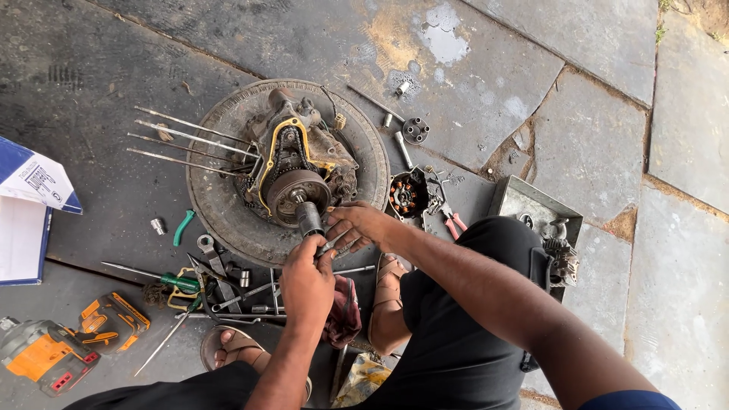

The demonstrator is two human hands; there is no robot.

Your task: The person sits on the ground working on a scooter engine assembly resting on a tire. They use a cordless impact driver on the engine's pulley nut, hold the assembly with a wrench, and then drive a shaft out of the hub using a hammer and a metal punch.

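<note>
From the head camera, a small engine [292, 163] lies stripped on a round tyre [220, 205] on the stone floor [592, 144]. Its side cover appears to be off, so the chain and round flywheel [298, 193] show, and four long studs [190, 140] stick out bare to the left of the engine, so the teardown looks well along. The flywheel is still on the engine. A dark cylindrical puller tool [309, 218] sits on its centre. The left hand [305, 281] is clenched around a metal wrench handle [328, 244] just below that tool, and the right hand [358, 225] grips the same handle beside it.

Right of the engine lie one stator coil [406, 195], one pair of red-handled pliers [453, 220] and one metal tray [535, 209] with parts. Below and left of the engine lie loose spanners [216, 262], too jumbled to count, one green-handled screwdriver [156, 278] and one orange power tool [45, 357].
</note>
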